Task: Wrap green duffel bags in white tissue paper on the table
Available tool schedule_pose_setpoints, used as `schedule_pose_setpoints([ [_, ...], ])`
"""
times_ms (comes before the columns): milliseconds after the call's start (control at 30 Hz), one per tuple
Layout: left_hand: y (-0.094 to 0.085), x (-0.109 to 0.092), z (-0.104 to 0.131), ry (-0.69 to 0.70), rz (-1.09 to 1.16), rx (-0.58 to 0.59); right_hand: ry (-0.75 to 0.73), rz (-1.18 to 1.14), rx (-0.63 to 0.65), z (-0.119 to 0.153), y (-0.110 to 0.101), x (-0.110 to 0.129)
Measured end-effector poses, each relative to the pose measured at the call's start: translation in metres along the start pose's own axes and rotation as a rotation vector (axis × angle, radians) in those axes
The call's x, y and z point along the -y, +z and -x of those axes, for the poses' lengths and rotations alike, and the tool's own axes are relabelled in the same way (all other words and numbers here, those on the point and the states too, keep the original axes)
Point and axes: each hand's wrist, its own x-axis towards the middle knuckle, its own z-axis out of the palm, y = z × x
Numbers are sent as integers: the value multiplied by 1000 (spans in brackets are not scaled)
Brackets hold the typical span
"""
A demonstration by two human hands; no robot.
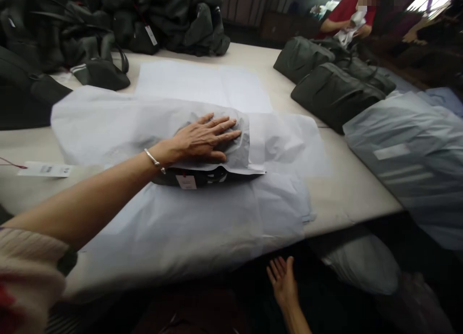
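My left hand [208,139] lies spread and flat on thin white wrapping paper [97,119], pressing on a dark bag [166,177] beneath it. Only the bag's near edge shows, where a white hang tag [186,181] sticks out. More white sheet [224,213] is spread under the bag and reaches the table's front edge. Below that edge, away from the table, my right hand [284,281] is held with fingers stretched and nothing in it.
Dark green bags [173,20] are heaped at the back left. Two finished-looking bags [336,90] stand on the table [329,189] at right. A bag in clear plastic [415,165] leans at the right edge. A person in red [343,13] handles white material behind.
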Motion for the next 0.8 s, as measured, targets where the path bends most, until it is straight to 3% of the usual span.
schedule_pose_setpoints([
  [67,1,1,-2,-17,-9,49,130,-51,87,-10,7,-47],
  [133,1,1,-4,-43,-31,90,213,-165,225,-10,20,-80],
  [233,0,-2,-7,-53,-65,100,296,-464,456,3,33,-100],
  [333,-3,-8,-10,-27,-71,105,315,-649,567,21,24,-93],
  [433,-5,-14,-11,-78,-53,157,328,-670,554,38,4,-76],
  [567,-6,-13,-10,-148,-31,161,334,-603,518,60,-14,-52],
  [700,-4,-8,-9,-85,-39,122,244,-473,564,82,-21,-33],
  [800,-4,-7,-7,-66,-40,102,151,-338,517,88,-29,-19],
])
